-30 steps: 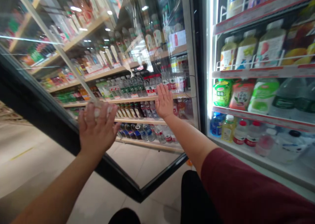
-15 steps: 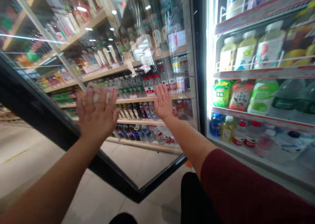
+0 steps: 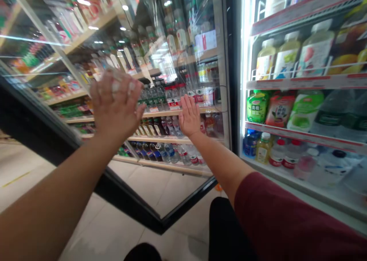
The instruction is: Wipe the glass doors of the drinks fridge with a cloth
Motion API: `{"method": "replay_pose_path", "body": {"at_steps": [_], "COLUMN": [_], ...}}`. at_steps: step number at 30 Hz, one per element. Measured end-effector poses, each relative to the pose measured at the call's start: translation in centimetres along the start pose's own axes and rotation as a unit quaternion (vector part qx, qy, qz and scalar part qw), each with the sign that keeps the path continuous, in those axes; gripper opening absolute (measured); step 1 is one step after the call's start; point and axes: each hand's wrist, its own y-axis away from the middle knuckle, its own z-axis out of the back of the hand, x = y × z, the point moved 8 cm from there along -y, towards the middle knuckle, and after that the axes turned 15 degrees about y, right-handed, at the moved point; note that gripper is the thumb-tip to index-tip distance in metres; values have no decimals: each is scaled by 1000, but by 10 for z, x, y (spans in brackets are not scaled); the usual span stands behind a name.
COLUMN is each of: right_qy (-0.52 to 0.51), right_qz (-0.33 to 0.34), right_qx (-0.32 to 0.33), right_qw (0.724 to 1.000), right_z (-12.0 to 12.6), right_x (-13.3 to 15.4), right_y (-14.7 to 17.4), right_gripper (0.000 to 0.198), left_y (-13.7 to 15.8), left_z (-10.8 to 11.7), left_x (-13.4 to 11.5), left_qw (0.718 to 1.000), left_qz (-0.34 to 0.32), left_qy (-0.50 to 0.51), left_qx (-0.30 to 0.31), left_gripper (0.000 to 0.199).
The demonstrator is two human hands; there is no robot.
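- left hand point(image 3: 116, 104) raised flat against the glass door point(image 3: 160, 54) of the cooler; fingers point(image 3: 114, 83) spread wide, back of hand to camera; something pale and crumpled shows under the fingertips, blurred, cannot tell what it is
- right hand point(image 3: 189, 116) also flat on the same glass, further right and lower, near the hinge side; fingers straight, close together, holding nothing
- glass door stands swung open at an angle, left of the cooler opening; black frame point(image 3: 134, 203) runs along its bottom edge down to a corner above the floor point(image 3: 126, 234)
- glass carries reflections of ceiling lights and shows store shelves point(image 3: 160, 113) with rows of bottles, water and dark soda among them
- right forearm comes out of a dark red sleeve point(image 3: 286, 219); left forearm bare, large in the foreground
- open cooler point(image 3: 304, 81) at right, lit bright along its left edge; shelves with red price strips
- cooler top visible row: juice bottles point(image 3: 286, 58); middle row: green pouch drink point(image 3: 258, 107) and tilted bottles; bottom row: small yellow bottle point(image 3: 262, 148) beside a blue one and red-capped bottles
- floor tiled, light; dark trousers at bottom centre
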Motion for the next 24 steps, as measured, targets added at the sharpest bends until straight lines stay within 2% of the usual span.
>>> {"method": "replay_pose_path", "body": {"at_steps": [2,4,6,9,11,13,15,17,18,20,22,24], "right_qy": [-1,-1,2,12,17,14,7,-1,-4,-6,-5,0], "right_qz": [1,1,1,0,1,0,0,0,0,0,0,1], "right_qx": [-8,-13,-14,-12,-11,-12,-12,-6,-1,10,19,29], "right_qw": [1000,1000,1000,1000,1000,1000,1000,1000,1000,1000,1000,1000], "right_z": [1,1,1,1,2,4,4,4,4,4,4,5], "right_x": [0,0,0,0,0,0,0,0,1,1,2,2], "right_y": [0,0,0,1,1,1,1,1,1,0,0,0], "right_gripper": [63,63,62,63,64,64,64,64,64,64,65,65], "left_y": [10,14,-2,-34,-37,-22,3,17,17,4,-10,-7], "left_z": [-31,-49,-39,-3,-1,-24,-56,-67,-63,-40,-9,8], "left_x": [-21,-33,-28,-10,-12,-31,-53,-59,-55,-37,-12,3], "left_qw": [992,976,977,997,999,996,977,961,961,976,996,999], "left_qz": [-64,-121,-124,-55,-29,-68,-152,-194,-196,-159,-69,9], "left_qy": [47,72,66,15,-4,10,39,49,48,30,-11,-44], "left_qx": [95,168,157,46,13,55,146,191,190,147,64,-2], "left_gripper": [60,52,52,60,61,59,53,47,47,53,60,64]}}
